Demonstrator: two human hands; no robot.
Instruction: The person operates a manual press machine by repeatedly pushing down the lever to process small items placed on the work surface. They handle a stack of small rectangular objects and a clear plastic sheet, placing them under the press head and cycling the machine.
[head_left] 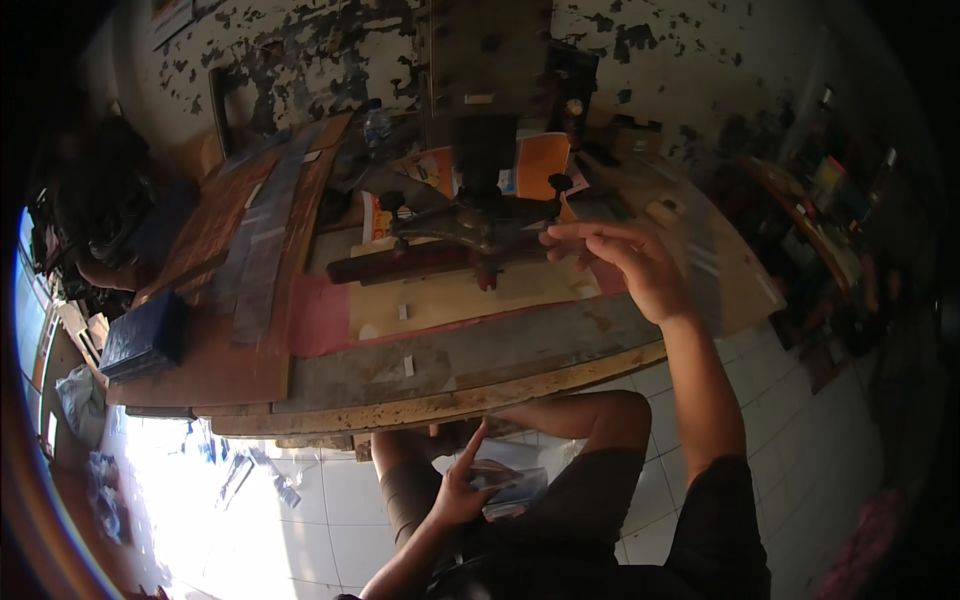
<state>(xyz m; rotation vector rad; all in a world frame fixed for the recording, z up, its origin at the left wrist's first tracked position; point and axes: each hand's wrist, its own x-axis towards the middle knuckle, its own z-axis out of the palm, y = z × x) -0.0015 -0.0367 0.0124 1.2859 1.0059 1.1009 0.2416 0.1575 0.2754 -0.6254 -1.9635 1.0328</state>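
"Dark metal press [480, 222], upper centre of the frame: how do the fingers stand around it?"

"The right hand [635, 265] reaches in from the right, its fingers extended, slightly bent and seen gripping nothing, just beside the press's right arm. Whether a fingertip touches it cannot be told. At lower centre, the left hand [460, 495] has its index finger pointing up, near a clear packet [515, 487] on the lap; whether the other fingers grasp that cannot be told."

"And room to move?"

"A mostly bare grey strip [520, 347] lies between the cream sheet [530, 298] and the worn front edge of the table [450, 403]. The left hand is below that edge."

"How does the press look?"

"Dull and dark, with arms splayed from a thick hub and knobs near their ends. A long dark-red bar [400, 265] lies beneath."

"The count?"

"One press, one bar, one cream sheet, two small pale pieces [408, 366], and, at left, one dark-blue block [145, 335]."
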